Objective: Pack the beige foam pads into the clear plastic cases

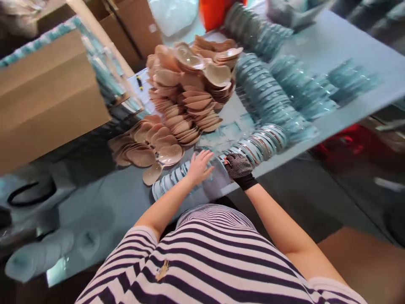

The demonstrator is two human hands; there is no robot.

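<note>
The left hand [199, 167] lies flat and open on a row of clear plastic trays [253, 147] at the counter [335, 46] edge; the gloved right hand [238, 166] grips them. Judged light, thin, slippery: hold by the rims.

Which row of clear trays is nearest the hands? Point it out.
The front row of clear trays along the table edge; both the left hand and gloved right hand reach it.

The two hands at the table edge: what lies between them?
In the head view, a clear plastic packet on the row of blue-rimmed discs lies between left hand and gloved right hand.
</note>
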